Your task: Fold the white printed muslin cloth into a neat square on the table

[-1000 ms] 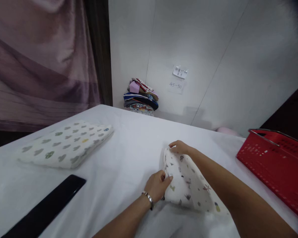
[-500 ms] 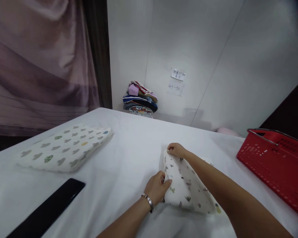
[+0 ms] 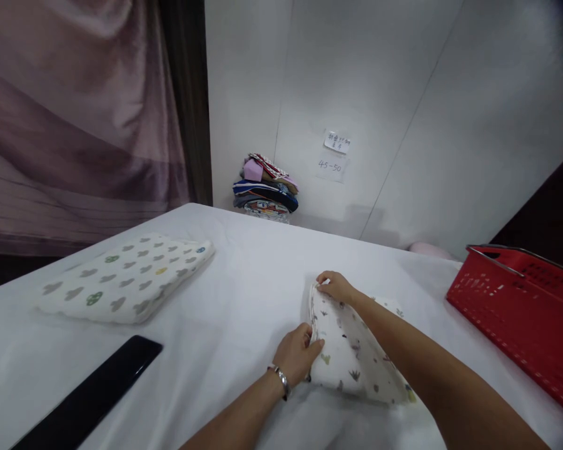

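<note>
Just right of centre in the lower half of the frame, a white cloth with small grey, green and yellow motifs (image 3: 340,356) is lying on the white-covered table (image 3: 244,281), its layers gathering along the left edge. The left hand (image 3: 294,353), wearing a silver-coloured bracelet (image 3: 280,380), is pinching that edge lower down, thumb on top and the other fingers curling around it. The right hand (image 3: 336,287) is gripping the upper corner with thumb and fingertips nearly closed; the remaining fingers are bending loosely.

The hands seem to be holding and evening the stacked edges. Moving the cloth from here would call for both pinches catching every layer, with even tension between corner and edge so that nothing slips; whether all layers are caught, I cannot tell.

A white cloth with grey cloud-like shapes (image 3: 126,275) is resting at left, a glossy black flat object (image 3: 89,394) is lying at lower left, and a red perforated plastic basket (image 3: 516,312) is standing at right.
</note>
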The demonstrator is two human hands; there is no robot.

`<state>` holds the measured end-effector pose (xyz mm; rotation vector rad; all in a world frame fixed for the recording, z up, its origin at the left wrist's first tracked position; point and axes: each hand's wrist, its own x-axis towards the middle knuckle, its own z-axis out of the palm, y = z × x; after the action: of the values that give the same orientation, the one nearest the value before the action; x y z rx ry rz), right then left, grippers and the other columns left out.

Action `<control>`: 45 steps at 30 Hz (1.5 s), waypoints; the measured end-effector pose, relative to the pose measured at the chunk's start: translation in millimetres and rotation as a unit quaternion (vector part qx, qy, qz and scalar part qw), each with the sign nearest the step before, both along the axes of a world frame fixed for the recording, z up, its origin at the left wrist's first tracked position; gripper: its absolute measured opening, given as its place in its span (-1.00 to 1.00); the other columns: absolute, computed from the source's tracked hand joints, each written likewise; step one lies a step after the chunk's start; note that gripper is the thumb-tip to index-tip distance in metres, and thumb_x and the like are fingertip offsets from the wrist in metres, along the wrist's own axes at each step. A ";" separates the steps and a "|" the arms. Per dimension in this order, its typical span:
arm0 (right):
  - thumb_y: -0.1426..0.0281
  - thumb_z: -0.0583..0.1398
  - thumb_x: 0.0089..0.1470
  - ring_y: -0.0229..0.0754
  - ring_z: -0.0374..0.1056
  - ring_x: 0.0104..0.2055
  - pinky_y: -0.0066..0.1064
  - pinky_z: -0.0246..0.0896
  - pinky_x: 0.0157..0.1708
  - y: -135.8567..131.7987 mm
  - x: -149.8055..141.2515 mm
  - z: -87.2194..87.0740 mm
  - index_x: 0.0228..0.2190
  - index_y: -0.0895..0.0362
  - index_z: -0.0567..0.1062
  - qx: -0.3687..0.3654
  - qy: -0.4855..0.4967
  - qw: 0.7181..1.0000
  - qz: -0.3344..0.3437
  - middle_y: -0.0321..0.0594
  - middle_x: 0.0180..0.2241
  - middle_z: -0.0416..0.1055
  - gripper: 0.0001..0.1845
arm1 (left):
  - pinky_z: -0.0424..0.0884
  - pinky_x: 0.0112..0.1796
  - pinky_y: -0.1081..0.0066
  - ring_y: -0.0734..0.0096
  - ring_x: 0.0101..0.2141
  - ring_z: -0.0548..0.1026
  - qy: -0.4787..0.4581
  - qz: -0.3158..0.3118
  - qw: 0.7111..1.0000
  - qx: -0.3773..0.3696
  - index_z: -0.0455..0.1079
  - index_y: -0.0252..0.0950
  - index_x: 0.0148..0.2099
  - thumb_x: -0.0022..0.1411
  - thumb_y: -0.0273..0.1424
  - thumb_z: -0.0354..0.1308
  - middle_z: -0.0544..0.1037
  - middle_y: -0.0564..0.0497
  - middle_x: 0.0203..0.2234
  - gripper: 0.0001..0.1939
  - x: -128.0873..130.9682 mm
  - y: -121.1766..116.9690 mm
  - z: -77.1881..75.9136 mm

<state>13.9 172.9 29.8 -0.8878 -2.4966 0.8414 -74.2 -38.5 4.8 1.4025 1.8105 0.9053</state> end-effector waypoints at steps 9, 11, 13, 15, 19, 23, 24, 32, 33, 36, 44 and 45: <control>0.41 0.20 -0.21 -0.20 0.36 -0.24 -0.40 0.23 -0.26 11.4 -5.2 -0.2 -0.53 0.16 0.39 -0.090 0.009 0.995 0.033 -0.15 -0.22 0.45 -0.91 | -0.01 -0.54 0.50 0.52 -0.56 0.21 0.006 0.007 1.000 0.008 0.24 -0.25 -0.37 0.09 -0.20 0.01 0.23 0.18 -0.64 -0.79 -0.3 -0.4 -1.1; 0.42 0.20 -0.23 -0.20 0.37 -0.25 -0.40 0.24 -0.26 12.2 -7.9 -0.5 -0.55 0.17 0.39 -0.104 0.002 0.994 0.036 -0.14 -0.25 0.46 -0.91 | -0.01 -0.54 0.50 0.52 -0.56 0.21 0.002 0.007 1.000 0.009 0.24 -0.25 -0.37 0.09 -0.21 0.01 0.24 0.18 -0.64 -0.80 -0.4 -0.1 -1.9; 0.44 0.21 -0.25 -0.20 0.37 -0.27 -0.40 0.24 -0.27 11.7 -9.8 -0.2 -0.57 0.17 0.39 -0.110 -0.004 0.993 0.036 -0.16 -0.29 0.47 -0.92 | -0.01 -0.55 0.50 0.52 -0.57 0.21 -0.001 0.004 1.000 0.007 0.24 -0.25 -0.37 0.09 -0.22 0.00 0.23 0.18 -0.64 -0.81 -0.3 0.2 -2.4; 0.45 0.20 -0.25 -0.22 0.36 -0.31 -0.42 0.23 -0.29 10.5 -10.7 0.2 -0.56 0.16 0.40 -0.110 -0.005 0.994 0.030 -0.19 -0.35 0.48 -0.93 | -0.01 -0.55 0.50 0.53 -0.57 0.20 0.000 0.002 1.000 0.005 0.23 -0.25 -0.38 0.10 -0.22 0.00 0.23 0.18 -0.64 -0.81 0.0 0.4 -2.5; 0.44 0.20 -0.24 -0.26 0.33 -0.41 -0.45 0.22 -0.37 8.7 -11.1 -1.1 -0.53 0.17 0.42 -0.099 -0.007 0.995 0.011 -0.27 -0.48 0.45 -0.91 | -0.01 -0.54 0.50 0.52 -0.56 0.20 0.009 0.006 1.000 0.006 0.23 -0.25 -0.38 0.10 -0.23 -0.01 0.24 0.17 -0.63 -0.81 0.6 0.1 -1.7; 0.44 0.18 -0.24 -0.30 0.29 -0.50 -0.49 0.20 -0.46 9.3 -11.7 -4.6 -0.54 0.17 0.43 -0.087 -0.015 0.996 -0.009 -0.32 -0.57 0.41 -0.92 | 0.00 -0.54 0.49 0.51 -0.55 0.22 0.013 0.011 1.000 0.001 0.25 -0.25 -0.36 0.10 -0.22 -0.01 0.27 0.16 -0.62 -0.80 1.3 -0.3 0.0; 0.44 0.18 -0.24 -0.31 0.28 -0.50 -0.49 0.19 -0.47 9.7 -12.0 -5.2 -0.54 0.18 0.43 -0.083 -0.018 0.996 -0.011 -0.33 -0.58 0.40 -0.92 | 0.00 -0.54 0.49 0.51 -0.55 0.22 0.011 0.011 1.000 0.000 0.26 -0.25 -0.34 0.10 -0.21 -0.01 0.27 0.16 -0.62 -0.79 1.4 -0.4 0.5; 0.50 0.18 -0.26 -0.31 0.29 -0.47 -0.51 0.17 -0.46 12.4 -18.1 1.3 -0.45 0.17 0.47 -0.041 -0.058 0.997 -0.018 -0.31 -0.51 0.42 -0.81 | -0.04 -0.57 0.49 0.53 -0.59 0.15 0.050 -0.026 0.998 0.000 0.15 -0.29 -0.59 0.15 -0.15 -0.10 0.12 0.16 -0.70 -0.61 1.4 0.0 1.1; 0.51 0.19 -0.27 -0.31 0.30 -0.47 -0.51 0.17 -0.46 13.2 -19.5 2.7 -0.44 0.17 0.48 -0.034 -0.067 0.997 -0.020 -0.31 -0.51 0.43 -0.80 | -0.04 -0.57 0.49 0.53 -0.59 0.15 0.047 -0.028 0.999 -0.001 0.15 -0.29 -0.61 0.16 -0.14 -0.13 0.12 0.15 -0.71 -0.59 1.4 0.0 1.6; 0.53 0.21 -0.32 -0.28 0.31 -0.46 -0.48 0.17 -0.44 15.5 -24.3 3.9 -0.47 0.15 0.50 -0.012 -0.095 0.995 -0.024 -0.29 -0.50 0.44 -0.78 | 0.00 -0.56 0.49 0.51 -0.59 0.19 0.032 -0.036 0.999 -0.007 0.18 -0.29 -0.62 0.19 -0.13 -0.20 0.20 0.12 -0.71 -0.54 1.2 -0.4 4.1; 0.47 0.17 -0.15 -0.24 0.35 -0.37 -0.47 0.20 -0.35 7.5 -23.7 -8.4 -0.42 0.13 0.51 0.015 -0.116 0.993 -0.030 -0.28 -0.43 0.47 -0.83 | 0.06 -0.53 0.47 0.44 -0.55 0.29 0.068 -0.004 0.997 -0.024 0.34 -0.32 -0.58 0.23 -0.19 -0.26 0.45 -0.02 -0.60 -0.48 1.2 1.6 4.8; 0.45 0.16 -0.12 -0.24 0.36 -0.36 -0.47 0.20 -0.35 5.3 -21.6 -8.7 -0.40 0.13 0.51 0.018 -0.115 0.993 -0.033 -0.28 -0.42 0.48 -0.83 | 0.06 -0.53 0.47 0.45 -0.55 0.29 0.070 -0.006 0.997 -0.028 0.35 -0.32 -0.59 0.22 -0.20 -0.25 0.44 -0.01 -0.61 -0.48 1.3 2.2 4.8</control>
<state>-7.7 178.1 21.2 -1.1036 -2.6513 0.7055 -72.9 -36.3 9.6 1.4720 1.9137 0.7607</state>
